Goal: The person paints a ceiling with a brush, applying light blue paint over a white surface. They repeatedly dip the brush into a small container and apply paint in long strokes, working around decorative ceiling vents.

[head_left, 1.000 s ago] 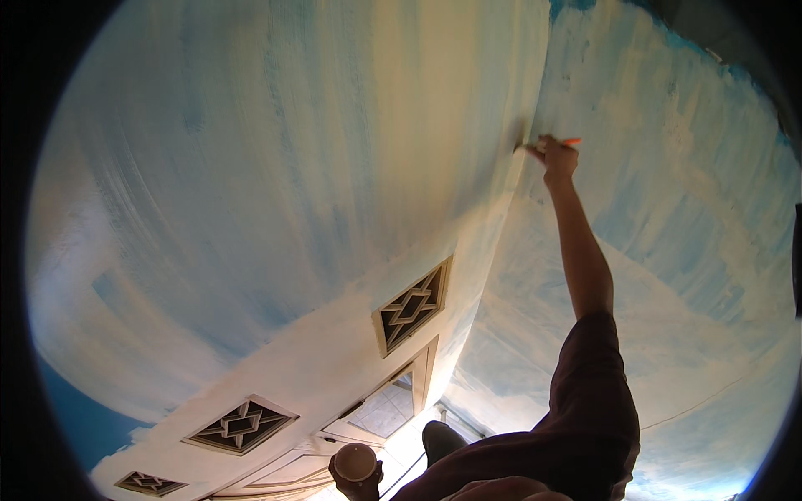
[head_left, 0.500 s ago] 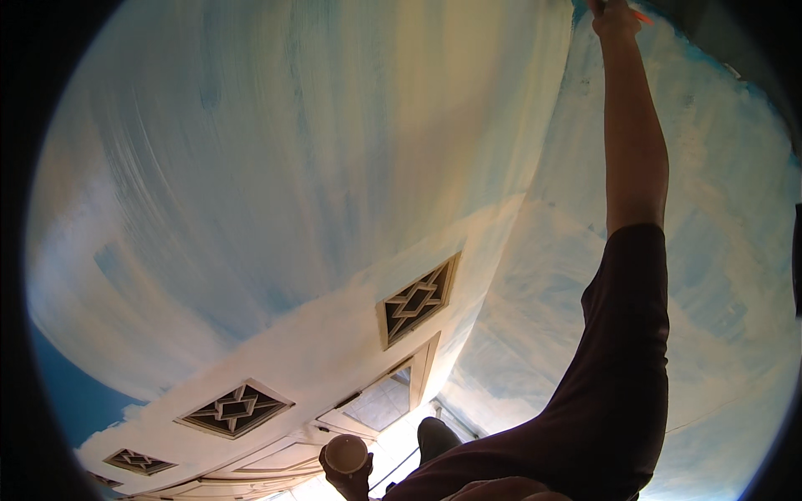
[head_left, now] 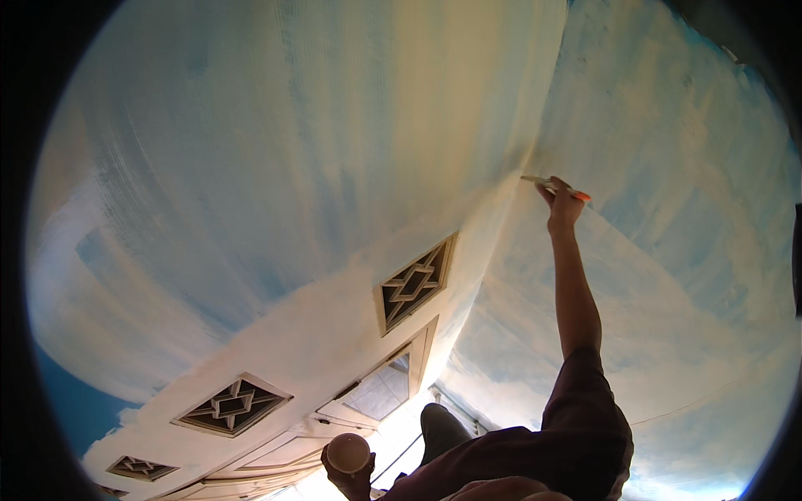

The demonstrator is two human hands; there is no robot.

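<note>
My right hand [head_left: 564, 205] is raised up along the wall corner, fingers closed round a paintbrush [head_left: 543, 181] with an orange handle end. The bristles reach the corner where the left wall [head_left: 401, 125] meets the right wall [head_left: 668, 209]. Whether they press on the surface is hard to tell. Both walls carry streaky pale blue and cream paint. Low in the view, my left hand [head_left: 361, 482] grips a round, light-coloured cup [head_left: 348, 453] from below and the side. What the cup holds cannot be made out.
Vent openings with diamond lattices [head_left: 418, 284] [head_left: 234, 406] run along the left wall's lower band. Below them is a pale door frame with a glass pane [head_left: 380, 392]. A deep blue patch [head_left: 71, 409] shows at far left. My knee [head_left: 440, 432] is beside the cup.
My right hand has come down the wall corner from the top of the view, bringing the paintbrush with it. The left hand and cup have stayed nearly in place.
</note>
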